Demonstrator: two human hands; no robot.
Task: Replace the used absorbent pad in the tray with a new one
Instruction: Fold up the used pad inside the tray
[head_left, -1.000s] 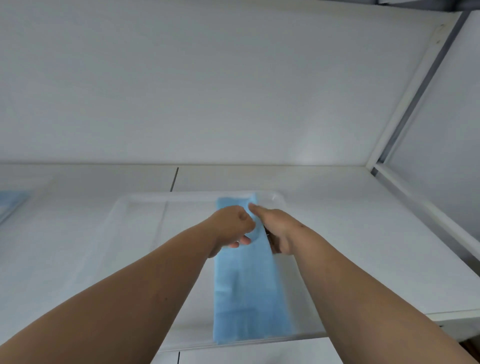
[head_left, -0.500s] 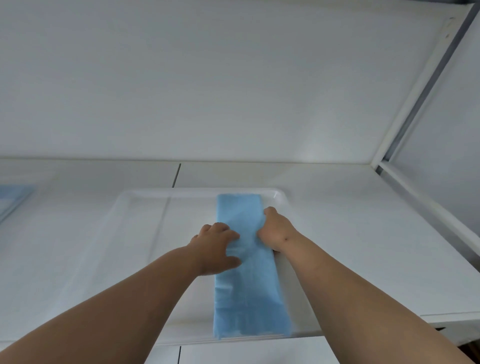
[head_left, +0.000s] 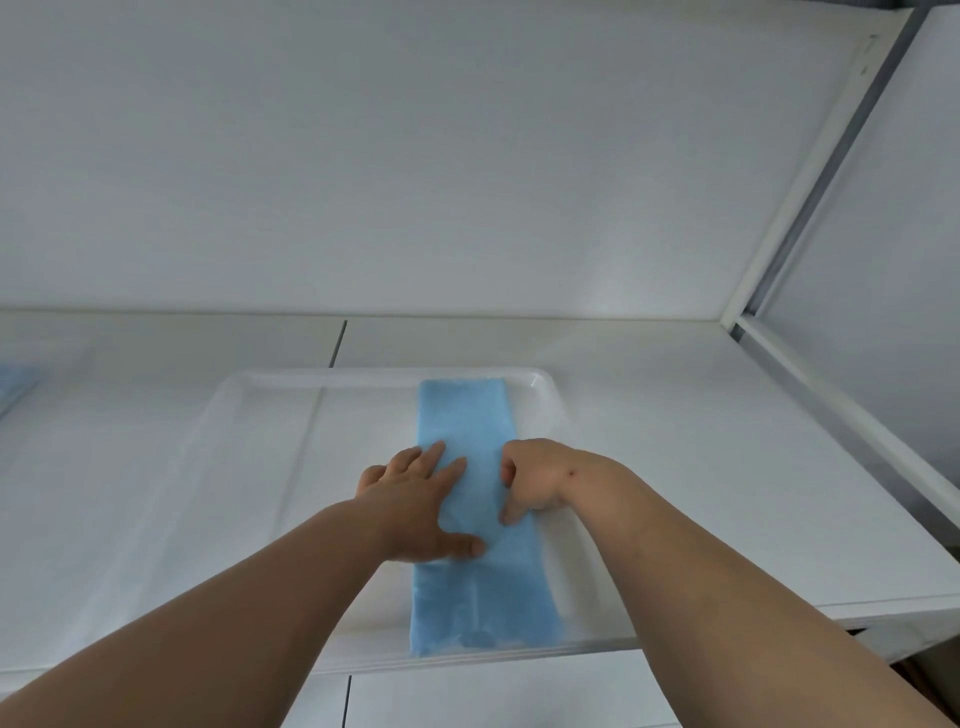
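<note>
A white tray (head_left: 270, 385) lies on the white table. A folded blue absorbent pad (head_left: 466, 415) runs lengthwise down the tray's right part, from the far rim to the near rim. My left hand (head_left: 415, 499) rests flat on the pad's left side, fingers straight and spread, thumb pointing right. My right hand (head_left: 540, 478) sits at the pad's right edge with its fingers curled, pinching that edge. The middle of the pad is partly hidden under both hands.
The tray's left half shows bare white floor. Another blue sheet (head_left: 14, 383) peeks in at the far left edge of the table. A white wall stands behind, and a white frame rail (head_left: 831, 395) borders the table on the right.
My left hand has uncurled from a loose fist and now lies flat on the pad. Both hands have slid toward me, uncovering the pad's far end.
</note>
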